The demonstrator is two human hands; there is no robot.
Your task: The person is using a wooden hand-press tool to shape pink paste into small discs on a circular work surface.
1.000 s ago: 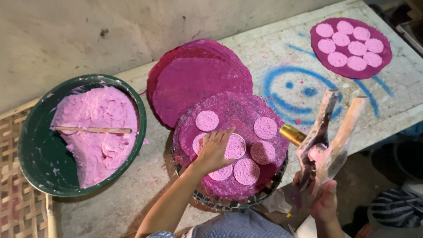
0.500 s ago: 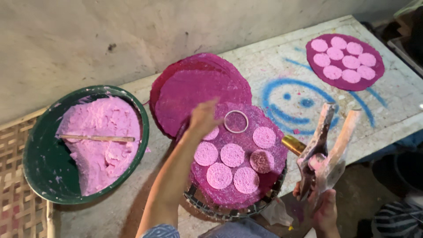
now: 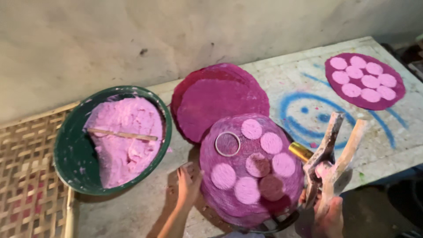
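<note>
Head view: the left hand (image 3: 188, 185) rests spread and empty at the near left edge of the purple disc (image 3: 251, 169), steadying it on the table (image 3: 291, 88). The right hand (image 3: 328, 216) grips wooden tongs (image 3: 332, 154) upright, clear of the pink rounds (image 3: 271, 143).

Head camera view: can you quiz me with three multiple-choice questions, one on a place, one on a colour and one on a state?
1. Where does the thin wooden stick lie?
A. On the woven mat
B. Across the pink paste in the round green bowl
C. On the painted face

2. What colour is the smiley face sprayed on the tabletop?
A. Red
B. Blue
C. Yellow

3. What is the right hand doing?
A. Lying open and empty
B. Stirring the bowl
C. Gripping a two-armed wooden tool

Answers: B, the stick rests across the paste; B, its outline is blue; C, the fingers wrap the tool's lower end.
</note>
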